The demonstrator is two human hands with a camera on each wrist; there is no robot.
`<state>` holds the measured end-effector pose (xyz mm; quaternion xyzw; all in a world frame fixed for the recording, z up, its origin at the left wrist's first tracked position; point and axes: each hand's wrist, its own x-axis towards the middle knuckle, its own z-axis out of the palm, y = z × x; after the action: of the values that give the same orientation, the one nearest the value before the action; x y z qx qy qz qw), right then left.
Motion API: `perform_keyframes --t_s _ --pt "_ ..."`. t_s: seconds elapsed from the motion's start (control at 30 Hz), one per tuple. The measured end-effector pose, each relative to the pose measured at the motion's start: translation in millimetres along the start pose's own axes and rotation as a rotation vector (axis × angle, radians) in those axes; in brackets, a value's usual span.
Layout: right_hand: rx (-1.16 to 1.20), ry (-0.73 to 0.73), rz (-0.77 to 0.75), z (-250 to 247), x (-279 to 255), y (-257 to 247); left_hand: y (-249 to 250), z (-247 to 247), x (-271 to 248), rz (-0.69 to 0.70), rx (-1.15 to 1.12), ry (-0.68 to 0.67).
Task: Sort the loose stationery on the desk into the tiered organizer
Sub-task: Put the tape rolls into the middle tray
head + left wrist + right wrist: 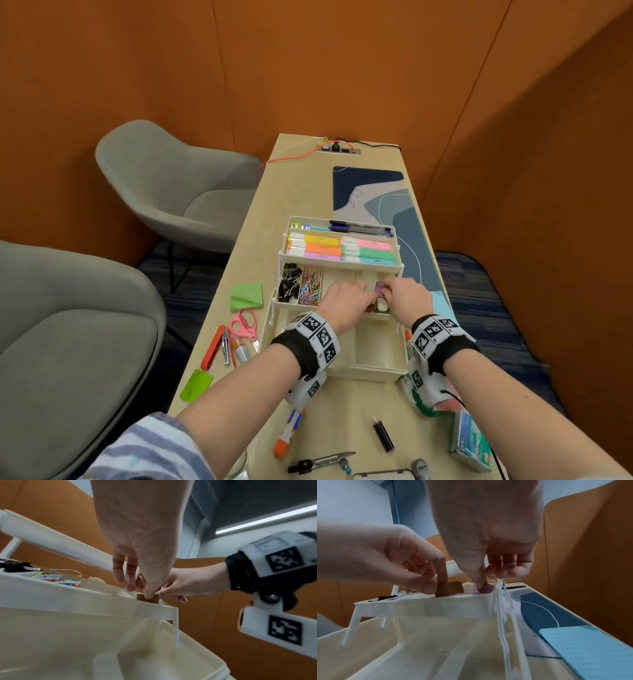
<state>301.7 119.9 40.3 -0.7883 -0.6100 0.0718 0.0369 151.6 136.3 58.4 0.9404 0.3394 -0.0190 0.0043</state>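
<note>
Both hands are crowded into the right-hand compartment of the middle tier of the cream tiered organizer (342,371), and that is where trouble could start: the tier stands on thin legs above the empty bottom tray, so a heavy push from either wrist could rock it or tip a roll over the low front wall. The left hand (344,297) pinches a brown tape roll (449,588) between thumb and forefinger, standing it on edge just inside that wall, its other fingers loosely curled. The right hand (407,296) pinches a small purple tape roll (482,589) just beside it, hard against the tier's right side wall. The two rolls sit close, so one being seated could nudge the other askew. Out on the desk (298,178), loose items wait well apart from the hands: pink scissors (245,325), a green sticky-note pad (246,296), a compass (320,462).
</note>
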Motion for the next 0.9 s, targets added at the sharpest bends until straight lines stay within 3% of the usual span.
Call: perform_keyframes --t_s 0.4,0.53,0.73,0.9 --pt "0.041 -0.003 0.007 12.7 -16.9 1.0 7.0 -14.9 11.3 -0.003 0.085 -0.138" --pt "0.105 -0.001 0.018 13.2 -25.6 5.5 2.4 -8.2 13.1 -0.051 -0.022 -0.141" --pt "0.358 0.117 -0.071 11.3 -75.8 -2.9 -26.0 3.4 -42.0 -0.184 -0.38 0.161" --pt "0.463 0.063 -0.156 38.2 -128.4 -10.6 -56.1 22.4 -132.2 -0.339 -0.521 0.342"
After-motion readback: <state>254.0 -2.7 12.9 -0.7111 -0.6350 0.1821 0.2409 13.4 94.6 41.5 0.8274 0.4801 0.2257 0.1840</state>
